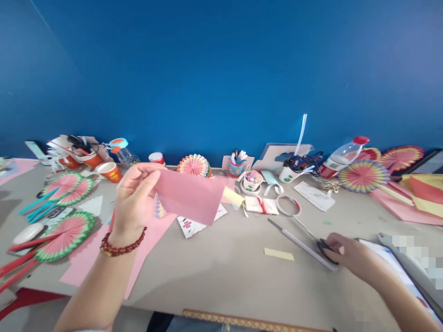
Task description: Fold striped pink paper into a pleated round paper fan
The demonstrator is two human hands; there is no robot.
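My left hand [136, 196] pinches the left edge of a pink sheet of paper [192, 196], which hangs in the air above the table. Over at the right, my right hand [346, 252] has its fingers closed on the black handles of a pair of scissors [325, 249]; their thin blades point away toward a roll of tape. Beside the scissors lies a long pale stick-like tool [308, 249] with a dark blade-like tip. A pale yellow paper strip [278, 254] rests on the tabletop left of it.
Folded paper fans [65, 235] with red sticks lie left, on and near larger pink paper [152, 258]. Along the blue wall stand a paper cup [110, 173], a pen pot [237, 168] and a clear bottle [342, 157]. A tablet-like object [398, 267] sits by my right forearm.
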